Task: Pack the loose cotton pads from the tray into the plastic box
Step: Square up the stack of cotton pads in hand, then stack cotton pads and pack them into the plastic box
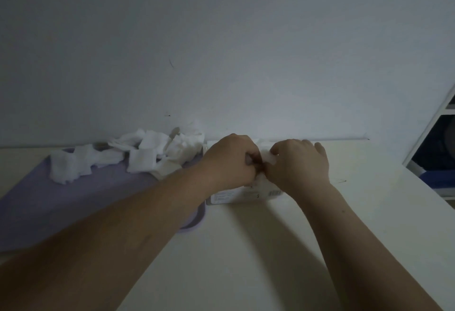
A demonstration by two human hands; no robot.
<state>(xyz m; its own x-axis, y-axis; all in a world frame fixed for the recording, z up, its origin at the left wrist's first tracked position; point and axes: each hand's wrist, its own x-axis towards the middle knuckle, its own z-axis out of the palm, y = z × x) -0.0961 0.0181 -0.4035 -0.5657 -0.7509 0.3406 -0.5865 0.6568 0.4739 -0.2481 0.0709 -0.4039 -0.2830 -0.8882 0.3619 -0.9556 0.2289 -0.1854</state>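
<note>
My pale cream table [270, 249] carries a flat lilac plastic tray [61, 197] with loose white square cotton pads [142, 155] heaped at its far end. Just beside it stands the clear plastic box [236, 196]. Over the box, my left hand [229, 160] and right hand [299, 161] meet, fingers curled together pinching a white pad [267, 156].
</note>
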